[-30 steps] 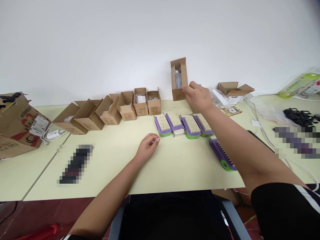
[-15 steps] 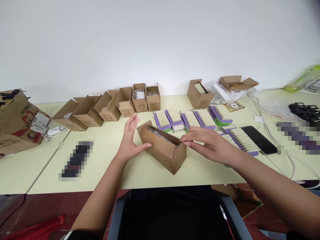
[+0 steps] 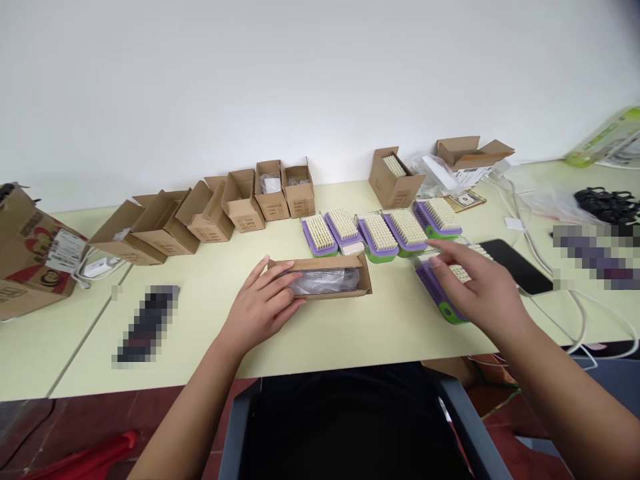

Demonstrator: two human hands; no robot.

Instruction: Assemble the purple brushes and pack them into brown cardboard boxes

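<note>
A small cardboard box [image 3: 357,265] lies on the table in front of me, its open side toward me. Inside shows a clear plastic bag [image 3: 327,281]. My left hand [image 3: 263,300] grips the box's left end, fingers over its edge and partly inside. Off to the right, my right hand [image 3: 477,287] hovers over a purple and green brush [image 3: 440,297] with cream bristles, thumb and forefinger apart and nothing visible between them. My hand hides part of that brush. Behind the box, several similar brushes [image 3: 377,233] lie bristles up.
Several open cardboard boxes [image 3: 245,203] stand along the wall at the left. Another box [image 3: 397,183] with a brush inside stands at the back. A black phone [image 3: 520,267], white cables [image 3: 575,313] and a black pile [image 3: 607,203] are at the right.
The box has been turned level, with its opening toward me. My left hand has come down onto its left end. My right hand has let go and moved right to the brushes.
</note>
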